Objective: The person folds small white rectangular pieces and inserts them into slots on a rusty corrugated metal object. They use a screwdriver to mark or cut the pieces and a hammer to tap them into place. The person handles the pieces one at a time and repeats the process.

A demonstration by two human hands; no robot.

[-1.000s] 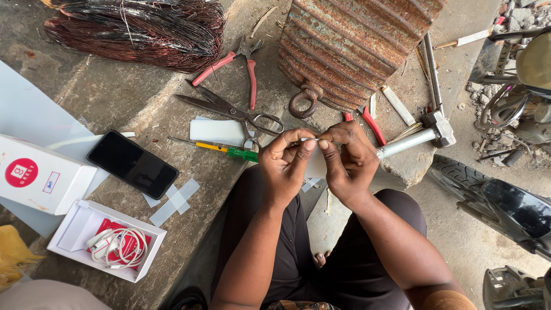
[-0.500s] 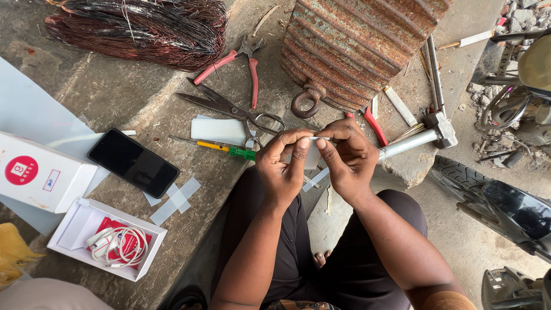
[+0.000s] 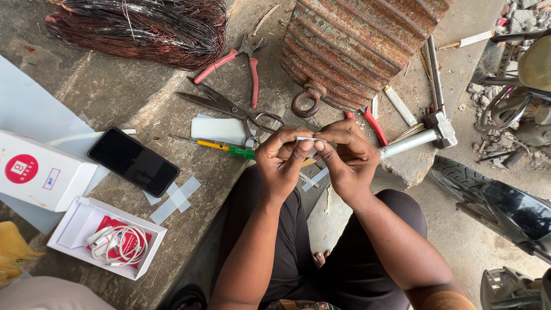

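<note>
Both hands together at centre, over the lap: left hand (image 3: 281,163) and right hand (image 3: 347,158) pinch 1 small white strip (image 3: 307,139) between fingertips, held just above the concrete ledge (image 3: 132,97). On ledge: 1 scissors (image 3: 229,108), 1 red-handled pliers (image 3: 241,60), 1 green/yellow screwdriver (image 3: 221,147), 1 black phone (image 3: 134,161), 2 white boxes, closed box (image 3: 43,172) and open box (image 3: 106,237) w/ cable, 1 copper wire coil (image 3: 143,28), 1 hammer (image 3: 416,138), 1 rusty ribbed metal block (image 3: 356,46).
</note>
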